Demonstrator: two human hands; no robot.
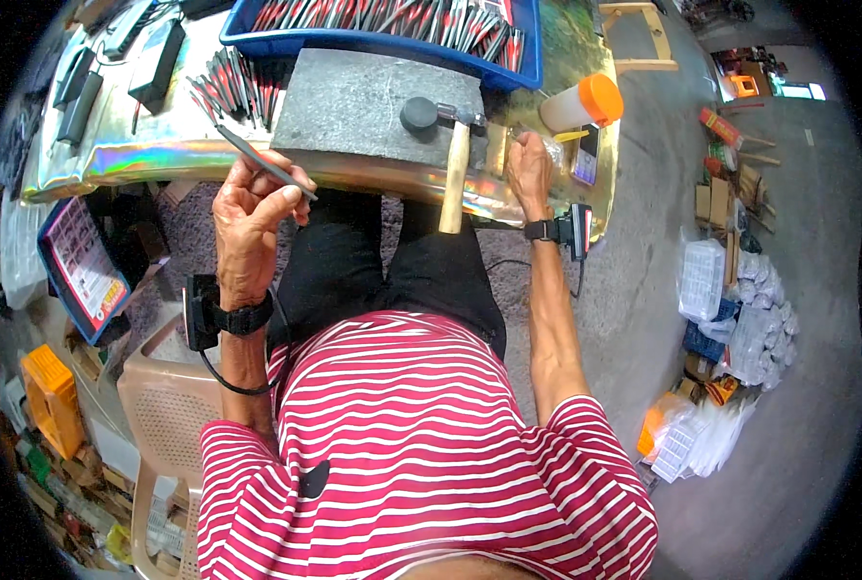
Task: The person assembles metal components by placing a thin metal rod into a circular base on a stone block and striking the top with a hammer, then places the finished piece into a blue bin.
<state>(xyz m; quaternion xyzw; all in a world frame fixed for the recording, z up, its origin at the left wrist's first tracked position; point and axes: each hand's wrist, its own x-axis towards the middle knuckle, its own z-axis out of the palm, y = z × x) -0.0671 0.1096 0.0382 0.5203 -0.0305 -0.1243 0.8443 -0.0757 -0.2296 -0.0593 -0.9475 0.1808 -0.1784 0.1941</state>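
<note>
A slim dark grey stick-like piece [268,166] with a tapered far end is pinched in my left hand [252,217], held just off the table's near edge. My right hand [530,174] rests by the right part of that edge, fingers closed together; whatever they hold is hidden. Small clear plastic [551,145] lies beside its fingertips. Between the hands, a hammer [457,179] lies with its head on a grey stone block [353,101] and its wooden handle jutting toward me. Touching the hammer head is a round black piece [418,114].
A blue tray [373,41] full of slim red-and-black pieces stands behind the block. More such pieces [237,87] are heaped left of it. An orange-lidded white jar [576,104] sits at the right. A plastic chair [165,387] is at my left; bagged goods [755,319] lie on the right floor.
</note>
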